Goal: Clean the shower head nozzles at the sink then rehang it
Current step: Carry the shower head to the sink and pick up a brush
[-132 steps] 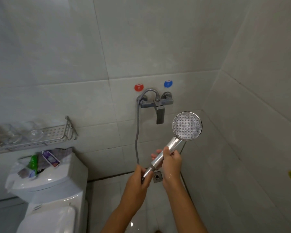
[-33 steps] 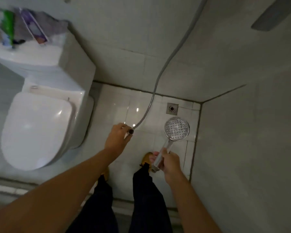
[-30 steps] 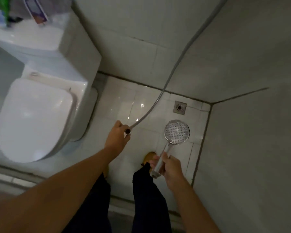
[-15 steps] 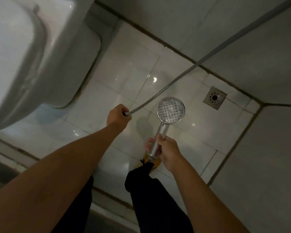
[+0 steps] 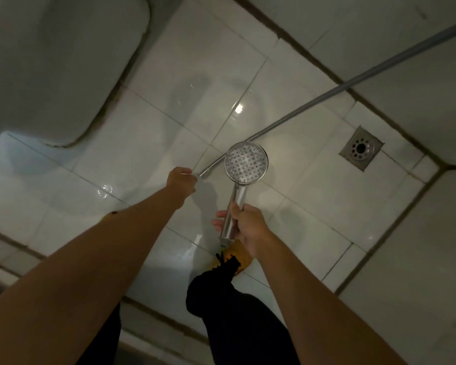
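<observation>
Here the shower head point(image 5: 246, 163) is held, nozzles up, by its handle in the closed right hand point(image 5: 245, 227); the hose point(image 5: 295, 114) end is pinched in the left hand point(image 5: 181, 180) above the floor point(image 5: 313, 196).

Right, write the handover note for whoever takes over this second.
Left hand: shut on the free end of the hose, which is off the handle.
Right hand: shut on the shower head by its handle, nozzle face up, above the floor tiles beside the floor drain.
Done: head detached from hose.
Left: carry it to the sink, clean the nozzles, refit and rehang. No sink in view.
</observation>
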A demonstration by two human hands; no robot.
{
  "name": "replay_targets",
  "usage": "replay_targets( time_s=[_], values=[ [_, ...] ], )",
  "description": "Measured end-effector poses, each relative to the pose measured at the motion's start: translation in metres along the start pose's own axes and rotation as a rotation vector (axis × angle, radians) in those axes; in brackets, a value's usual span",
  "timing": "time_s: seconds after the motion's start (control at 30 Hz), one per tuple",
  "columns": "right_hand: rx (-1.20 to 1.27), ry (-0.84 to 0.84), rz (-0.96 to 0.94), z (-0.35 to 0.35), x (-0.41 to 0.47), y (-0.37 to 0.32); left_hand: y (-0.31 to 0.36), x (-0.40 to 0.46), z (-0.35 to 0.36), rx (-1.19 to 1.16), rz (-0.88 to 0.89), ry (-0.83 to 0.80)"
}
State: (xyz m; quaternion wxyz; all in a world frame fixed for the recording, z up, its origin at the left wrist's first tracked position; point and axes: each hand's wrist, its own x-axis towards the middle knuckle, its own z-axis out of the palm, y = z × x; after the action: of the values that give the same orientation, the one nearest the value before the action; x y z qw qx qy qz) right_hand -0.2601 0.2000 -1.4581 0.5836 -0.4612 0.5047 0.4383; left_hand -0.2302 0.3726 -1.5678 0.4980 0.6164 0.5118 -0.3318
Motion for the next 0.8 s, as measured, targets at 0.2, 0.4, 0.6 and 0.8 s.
replay_targets(
  time_s=[0.2, 0.4, 0.6, 0.8],
  values=[
    [0.037, -0.013, -0.036, 0.015, -0.055, -0.007, 0.019, -0.072, -0.038, -0.086, -0.051, -0.094],
    [0.07, -0.118, -0.079, 0.055, -0.176, -0.039, 0.046, -0.207, -0.094, -0.126, -0.051, -0.151],
    [-0.122, -0.082, -0.244, 0.112, -0.35, -0.065, 0.094, -0.402, -0.179, -0.249, 0.022, -0.116],
    [-0.428, -0.087, -0.415, 0.16, -0.52, -0.078, 0.131, -0.555, -0.281, -0.387, 0.196, -0.085]
  ],
)
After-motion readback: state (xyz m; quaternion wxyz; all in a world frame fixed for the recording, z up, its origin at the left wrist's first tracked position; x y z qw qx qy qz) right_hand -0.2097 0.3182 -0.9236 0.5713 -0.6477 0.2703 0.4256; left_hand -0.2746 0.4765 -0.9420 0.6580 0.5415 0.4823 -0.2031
